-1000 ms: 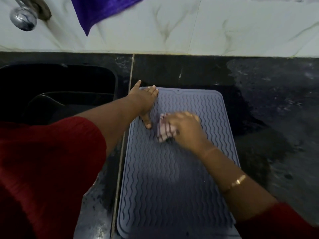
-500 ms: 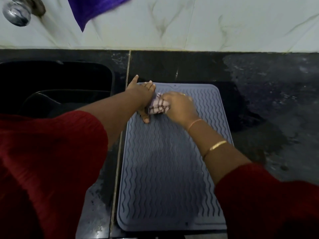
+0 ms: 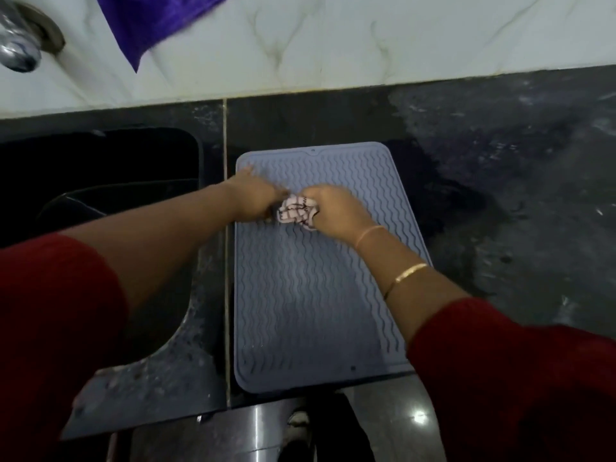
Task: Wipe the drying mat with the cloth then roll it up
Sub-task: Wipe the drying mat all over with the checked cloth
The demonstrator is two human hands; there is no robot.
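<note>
One drying mat (image 3: 320, 295), grey and ribbed with wavy lines, lies flat on the dark counter (image 3: 500, 195), and it is the largest thing we are working on. Its long axis runs from the wall toward us, so most of its surface stretches back from our fingers toward our body, with only a short strip left beyond them at the wall end. Two hands are on it, both over the far third. Our left hand (image 3: 256, 198) rests near the far left corner; it is blurred, so we cannot tell whether the fingers are spread flat or curled. Our right hand (image 3: 336, 211) sits just to its right, fingers closed around one small checked cloth (image 3: 296, 211), bunched into a wad and pressed on the ribs between the two hands, touching or nearly touching the left. The right hand is the one that does the wiping, and the unwiped run we judge to lie toward us. Rolling has not begun: the mat is fully flat. We count one mat, one cloth, two hands.
</note>
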